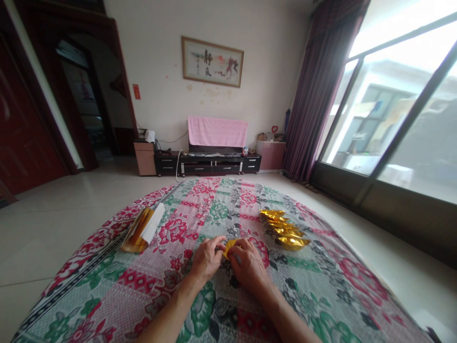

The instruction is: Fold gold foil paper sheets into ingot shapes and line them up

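My left hand [207, 257] and my right hand [249, 263] meet low in the middle of the head view, over a flowered cloth [321, 286]. Both pinch a small piece of gold paper [229, 246] between their fingertips, with the fingers pressed together on it. Only a yellow corner of the paper shows between the hands. To the right lies a row of several folded gold paper shapes [284, 229]. To the left sits a stack of gold sheets [142, 230] with white backs, curled up at one side.
The flowered cloth is spread on a pale tiled floor [53, 224]. A low dark TV cabinet [210, 164] with a pink towel [217, 131] stands at the far wall. A large window [403, 109] and purple curtain [317, 95] run along the right. A dark doorway [85, 100] is at left.
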Available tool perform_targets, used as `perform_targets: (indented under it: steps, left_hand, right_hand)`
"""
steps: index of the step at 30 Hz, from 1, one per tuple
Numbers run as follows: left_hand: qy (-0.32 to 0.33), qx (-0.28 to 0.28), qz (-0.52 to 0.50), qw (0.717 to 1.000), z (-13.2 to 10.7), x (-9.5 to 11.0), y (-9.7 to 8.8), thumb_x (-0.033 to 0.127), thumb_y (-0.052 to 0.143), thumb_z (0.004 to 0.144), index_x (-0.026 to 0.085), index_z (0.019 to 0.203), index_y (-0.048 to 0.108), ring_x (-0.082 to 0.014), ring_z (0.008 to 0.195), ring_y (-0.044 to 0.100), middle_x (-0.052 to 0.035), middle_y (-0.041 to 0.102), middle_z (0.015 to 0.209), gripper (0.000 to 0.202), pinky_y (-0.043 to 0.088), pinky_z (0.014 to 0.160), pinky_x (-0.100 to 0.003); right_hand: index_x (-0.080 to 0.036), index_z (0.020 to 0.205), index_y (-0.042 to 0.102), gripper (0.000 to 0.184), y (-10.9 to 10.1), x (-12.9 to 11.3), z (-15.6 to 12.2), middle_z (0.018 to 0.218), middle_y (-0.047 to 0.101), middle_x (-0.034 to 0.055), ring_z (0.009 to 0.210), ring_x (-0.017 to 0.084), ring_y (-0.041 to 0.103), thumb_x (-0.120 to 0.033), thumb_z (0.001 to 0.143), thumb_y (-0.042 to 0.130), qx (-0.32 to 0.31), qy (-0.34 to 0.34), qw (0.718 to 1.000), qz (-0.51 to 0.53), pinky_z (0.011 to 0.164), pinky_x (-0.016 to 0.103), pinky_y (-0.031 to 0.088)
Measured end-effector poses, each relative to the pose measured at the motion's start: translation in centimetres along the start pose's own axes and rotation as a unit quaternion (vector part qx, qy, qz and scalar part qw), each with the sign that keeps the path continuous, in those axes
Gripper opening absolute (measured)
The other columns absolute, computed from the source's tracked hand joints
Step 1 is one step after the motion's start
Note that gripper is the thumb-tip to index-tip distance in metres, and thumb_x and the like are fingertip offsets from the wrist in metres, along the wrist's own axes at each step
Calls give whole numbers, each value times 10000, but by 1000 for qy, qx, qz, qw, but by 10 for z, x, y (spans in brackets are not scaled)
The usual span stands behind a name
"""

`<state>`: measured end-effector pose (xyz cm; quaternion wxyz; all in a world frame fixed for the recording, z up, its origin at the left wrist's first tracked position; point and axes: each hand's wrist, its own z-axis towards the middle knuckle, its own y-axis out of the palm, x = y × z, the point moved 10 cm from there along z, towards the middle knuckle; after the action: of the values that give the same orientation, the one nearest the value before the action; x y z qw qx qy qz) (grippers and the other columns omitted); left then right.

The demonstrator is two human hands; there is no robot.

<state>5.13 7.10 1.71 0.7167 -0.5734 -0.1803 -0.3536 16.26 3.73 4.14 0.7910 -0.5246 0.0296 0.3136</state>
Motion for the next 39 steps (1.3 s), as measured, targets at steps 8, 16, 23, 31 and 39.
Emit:
perform_targets:
  steps: [8, 16, 23, 31, 39]
  left_hand:
    - [-10, 1, 16, 1000, -2, 3, -1, 63, 509, 724, 223, 1090, 588, -150, 891, 558, 12, 684, 864, 407, 409, 843, -254]
    - [-2, 6, 28, 1000, -1, 6, 0, 89, 566, 725, 222, 1096, 579, -153, 896, 554, 0, 678, 882, 395, 400, 848, -259]
    - [9, 6, 26, 1000, -1, 5, 2, 73, 564, 721, 224, 1106, 574, -153, 902, 552, -2, 672, 904, 413, 400, 849, -259]
    - [11, 7, 24, 1000, -2, 7, 1, 78, 543, 735, 217, 1110, 574, -160, 905, 550, -4, 673, 897, 401, 401, 856, -272]
    - [24, 19, 23, 999, -3, 8, -1, 73, 549, 725, 214, 1096, 582, -155, 882, 547, -1, 671, 868, 398, 407, 841, -268]
  right_hand:
    - [-218, 826, 643, 143, 0, 0, 0, 919, 557, 43, 868, 161, 510, -173, 810, 507, 7, 11, 1000, -6, 772, 260, 374]
    - [-219, 833, 634, 144, -1, -1, -1, 915, 563, 45, 858, 166, 502, -178, 814, 498, 13, 18, 1000, -17, 768, 265, 361]
    - [-212, 806, 627, 86, 1, 4, 2, 876, 559, 50, 845, 176, 500, -239, 792, 547, 22, 58, 998, -25, 762, 271, 359]
    - [-209, 815, 612, 71, 6, 11, 2, 881, 545, 51, 838, 179, 504, -216, 768, 559, 15, 70, 997, -14, 741, 268, 358]
    - [-224, 872, 593, 161, 4, 10, -1, 957, 533, 38, 899, 177, 489, -147, 752, 519, -20, 36, 999, 21, 779, 273, 348]
